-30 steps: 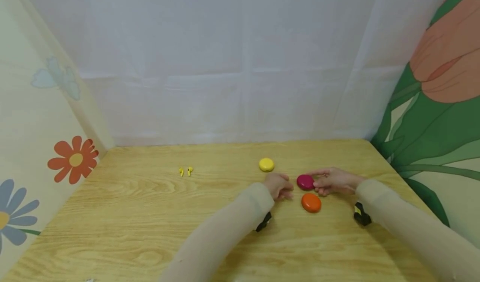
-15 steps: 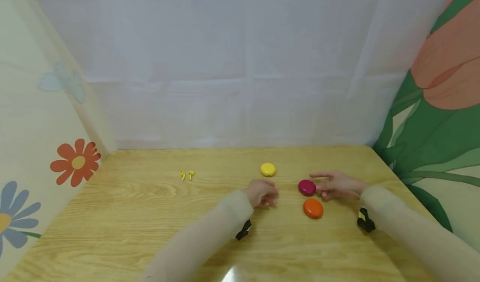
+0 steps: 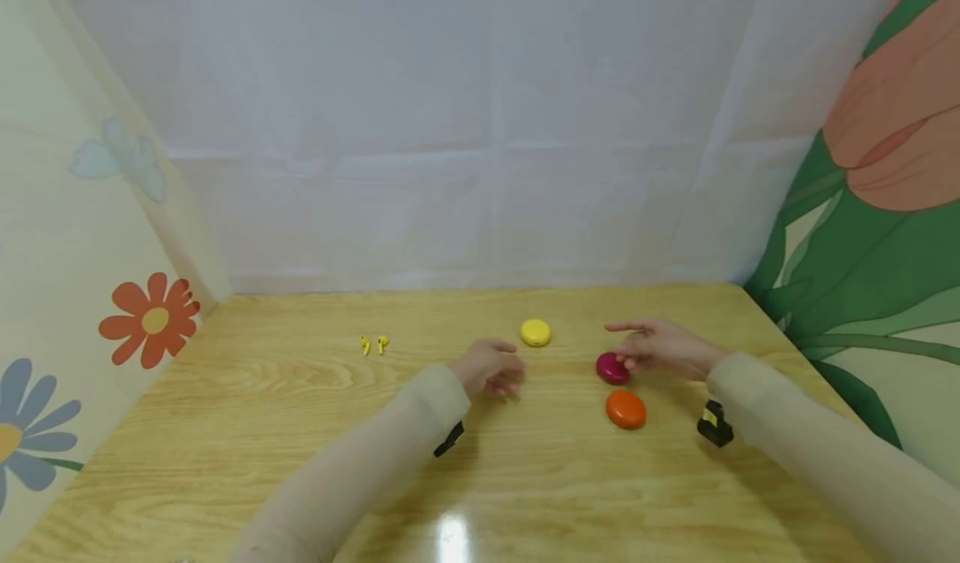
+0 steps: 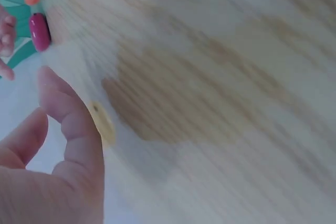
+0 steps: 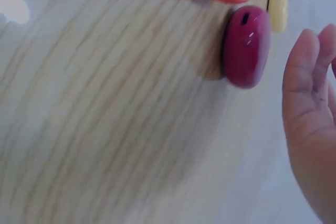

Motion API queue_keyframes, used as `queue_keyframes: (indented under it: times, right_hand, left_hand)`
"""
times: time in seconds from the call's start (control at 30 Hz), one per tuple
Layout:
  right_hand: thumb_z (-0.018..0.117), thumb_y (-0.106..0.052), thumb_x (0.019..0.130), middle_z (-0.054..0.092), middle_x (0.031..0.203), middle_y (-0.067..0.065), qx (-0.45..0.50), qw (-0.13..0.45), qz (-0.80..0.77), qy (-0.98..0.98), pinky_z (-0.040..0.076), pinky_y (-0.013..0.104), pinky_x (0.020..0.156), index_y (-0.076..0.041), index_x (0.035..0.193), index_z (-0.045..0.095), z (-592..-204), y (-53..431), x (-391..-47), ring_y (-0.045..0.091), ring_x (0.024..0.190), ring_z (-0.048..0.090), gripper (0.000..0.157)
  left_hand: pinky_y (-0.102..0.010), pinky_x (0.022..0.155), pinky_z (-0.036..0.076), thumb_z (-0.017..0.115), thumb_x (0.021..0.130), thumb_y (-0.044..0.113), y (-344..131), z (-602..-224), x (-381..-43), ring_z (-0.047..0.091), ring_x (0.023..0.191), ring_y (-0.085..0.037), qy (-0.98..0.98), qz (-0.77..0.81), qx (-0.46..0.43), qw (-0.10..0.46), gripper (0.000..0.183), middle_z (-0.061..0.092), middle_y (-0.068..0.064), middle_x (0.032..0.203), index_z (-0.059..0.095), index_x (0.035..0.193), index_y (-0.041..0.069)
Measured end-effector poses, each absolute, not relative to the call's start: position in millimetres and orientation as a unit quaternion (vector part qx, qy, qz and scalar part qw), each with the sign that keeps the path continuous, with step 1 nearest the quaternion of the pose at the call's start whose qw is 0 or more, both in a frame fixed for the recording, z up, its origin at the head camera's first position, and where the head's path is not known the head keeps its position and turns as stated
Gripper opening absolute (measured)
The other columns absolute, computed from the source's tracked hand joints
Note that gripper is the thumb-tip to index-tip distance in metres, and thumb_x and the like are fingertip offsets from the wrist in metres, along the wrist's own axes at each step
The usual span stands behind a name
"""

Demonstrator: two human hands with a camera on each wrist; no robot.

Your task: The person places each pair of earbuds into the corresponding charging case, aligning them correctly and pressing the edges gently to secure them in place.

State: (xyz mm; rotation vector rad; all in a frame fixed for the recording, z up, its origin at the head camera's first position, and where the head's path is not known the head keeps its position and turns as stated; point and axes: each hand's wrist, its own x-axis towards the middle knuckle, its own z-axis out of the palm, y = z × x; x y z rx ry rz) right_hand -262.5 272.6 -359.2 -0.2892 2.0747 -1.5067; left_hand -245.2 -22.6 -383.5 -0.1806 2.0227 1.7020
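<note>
My left hand (image 3: 487, 370) hovers above the table with nothing in it, its fingers loosely bent. The yellow round case (image 3: 536, 333) lies behind and right of it. In the head view my right hand (image 3: 669, 349) is over the right edge of the magenta round case (image 3: 611, 369), partly covering it. The right wrist view has the fingers (image 5: 304, 77) apart from this magenta case (image 5: 248, 48), whose side has a small dark slot. Just in front lies the orange round case (image 3: 626, 410). Two yellow earbuds (image 3: 382, 344) lie side by side at left.
The wood-grain table (image 3: 247, 430) backs onto a white cloth (image 3: 360, 130). Printed flower panels (image 3: 150, 321) stand at both sides. Dark wrist devices (image 3: 716, 424) sit under both sleeves. A bright reflection shows near the table's front.
My left hand has moved left, away from the magenta case. My right hand has eased off the magenta case and lifted slightly above it. The cases and earbuds stay in place.
</note>
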Motion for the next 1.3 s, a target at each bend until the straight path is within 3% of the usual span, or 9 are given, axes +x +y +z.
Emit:
queue_keyframes:
  times: [0.27,0.6,0.9,1.17,1.3]
  right_hand:
    - [0.05,0.0,0.099,0.067,0.098,0.01,-0.093,0.252,-0.562,0.782,0.054,0.033,0.081,0.013,0.147,0.02,-352.6,251.8,-262.5,0.014,0.085,0.064,0.058]
    - [0.051,0.004,0.097,0.051,0.126,0.036,-0.069,0.244,-0.58,0.774,0.053,0.035,0.086,0.01,0.15,0.012,-355.1,225.0,-265.0,0.023,0.097,0.067,0.067]
    - [0.05,0.005,0.097,0.059,0.119,0.03,-0.057,0.239,-0.598,0.763,0.051,0.039,0.091,0.012,0.149,0.012,-357.0,203.2,-270.3,0.022,0.099,0.065,0.065]
    - [0.051,0.004,0.097,0.069,0.088,0.009,-0.005,0.217,-0.6,0.77,0.055,0.027,0.072,0.012,0.148,0.018,-368.0,187.8,-278.8,0.011,0.077,0.066,0.061]
    - [0.051,0.003,0.097,0.07,0.089,0.012,-0.001,0.213,-0.587,0.781,0.054,0.027,0.068,0.013,0.147,0.02,-373.4,182.6,-281.2,0.012,0.074,0.066,0.059]
  left_hand:
    - [-0.021,0.05,0.046,0.06,0.094,0.003,-29.8,-386.1,-253.1,0.059,0.055,-0.012,0.727,0.644,-0.071,0.228,0.05,0.069,-0.018,0.105,0.044,0.141,0.0]
    - [-0.017,0.046,0.046,0.058,0.095,0.0,-27.0,-389.1,-259.3,0.058,0.052,-0.01,0.705,0.676,-0.079,0.2,0.054,0.067,-0.022,0.11,0.039,0.145,0.001]
    - [-0.017,0.045,0.046,0.057,0.095,-0.002,-22.5,-390.0,-270.6,0.063,0.055,-0.013,0.693,0.686,-0.091,0.202,0.052,0.066,-0.023,0.114,0.042,0.145,0.004]
    - [-0.018,0.046,0.048,0.055,0.097,-0.001,-20.2,-391.4,-281.7,0.066,0.059,-0.013,0.688,0.686,-0.1,0.214,0.052,0.064,-0.021,0.12,0.042,0.146,0.006]
    - [-0.019,0.046,0.049,0.055,0.097,-0.001,-17.2,-394.9,-286.2,0.066,0.059,-0.013,0.686,0.687,-0.104,0.216,0.052,0.065,-0.021,0.117,0.041,0.147,0.007]
